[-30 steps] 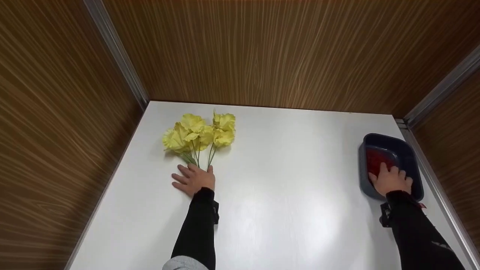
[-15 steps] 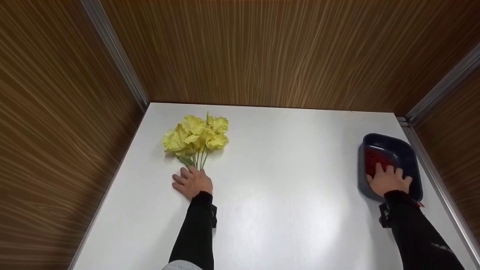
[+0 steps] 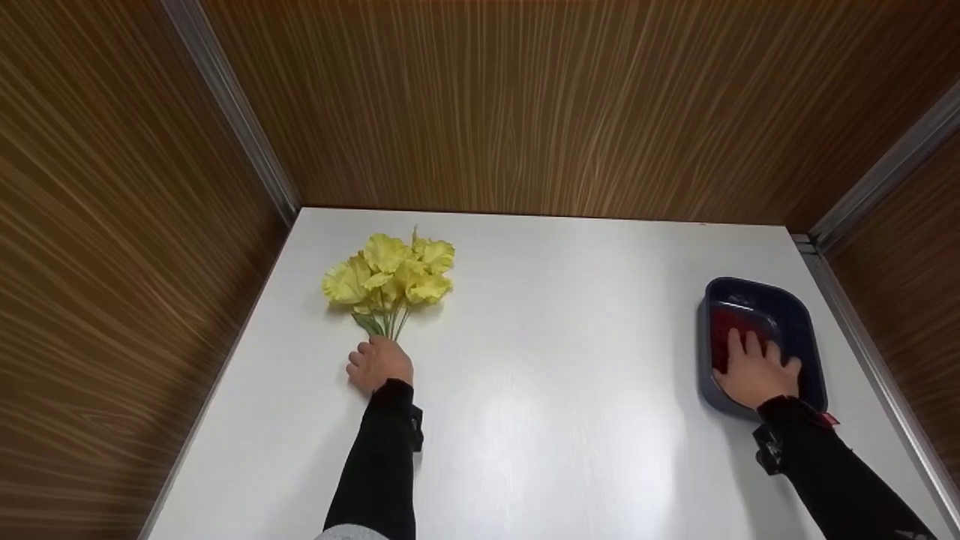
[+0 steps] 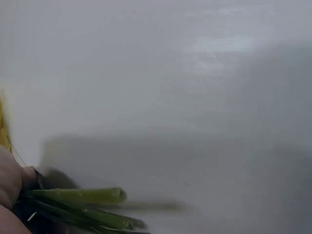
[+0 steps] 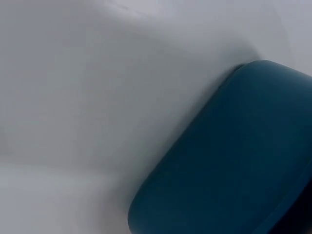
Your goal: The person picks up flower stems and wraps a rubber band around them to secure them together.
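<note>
A smooth, matte white desk [image 3: 540,390] fills the floor of a booth walled with striped brown wood-grain panels [image 3: 570,105], their corners trimmed with dull grey metal strips [image 3: 232,112].

On the left part of the desk lies a bunch of yellow artificial flowers [image 3: 390,271] with ruffled, fabric-like petals, the blooms fanned toward the back wall and the thin green stems [image 3: 386,324] drawn together toward the person. The left hand [image 3: 380,365] has its grip closed round the lower ends of those stems, fingers curled over them and knuckles up. The left wrist view shows the cut ends of the smooth, tubular green stems [image 4: 83,197] poking out past the fingers [image 4: 9,180], just above the desk's pale surface; whether they touch it cannot be told.

Well apart, near the right edge of the desk, stands a dark blue rectangular plastic tub [image 3: 795,319] with rounded corners and a raised rim. Inside it is something dark red [image 3: 721,334], its texture too blurred to tell. The right hand [image 3: 754,369] reaches over the near rim into the tub, its grip open, fingers straight and spread flat on the red contents. From the right wrist view the tub's smooth, rounded outer wall [image 5: 234,165] rests on the desk.

Both forearms wear snug black sleeves [image 3: 379,457].
</note>
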